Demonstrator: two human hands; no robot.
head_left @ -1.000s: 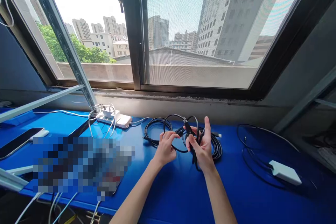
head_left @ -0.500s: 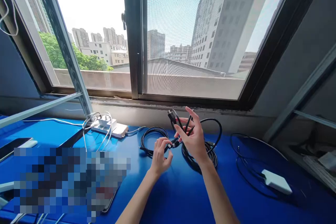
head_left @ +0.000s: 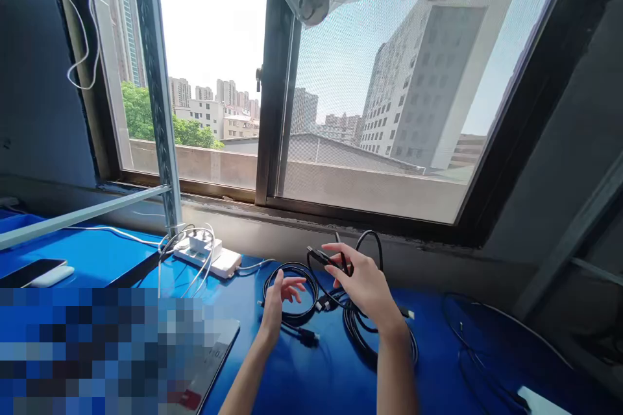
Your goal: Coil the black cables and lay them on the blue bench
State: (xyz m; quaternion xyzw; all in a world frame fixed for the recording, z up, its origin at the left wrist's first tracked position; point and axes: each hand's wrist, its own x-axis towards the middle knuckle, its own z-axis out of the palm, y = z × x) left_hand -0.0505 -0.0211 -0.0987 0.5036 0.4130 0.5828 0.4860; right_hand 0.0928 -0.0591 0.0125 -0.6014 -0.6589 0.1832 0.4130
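Note:
My right hand [head_left: 363, 285] is raised above the blue table [head_left: 316, 376], its fingers closed around a black cable [head_left: 360, 331] near one plug end [head_left: 316, 254]. A loop of that cable stands up behind the hand, and the rest hangs down into a coil on the table. My left hand [head_left: 277, 301] hovers just to the left with its fingers spread and nothing in it. It is over a second black coil [head_left: 289, 272] lying on the table.
A white power strip [head_left: 207, 256] with white leads sits at the back left. A phone [head_left: 29, 272] lies at far left, a blurred patch covers the near left. Another black cable [head_left: 487, 337] and a white adapter [head_left: 542, 402] lie on the right. The window is close behind.
The view has tilted upward. My left hand has let go of the cable and opened. My right hand has lifted the cable and turned, keeping hold of it.

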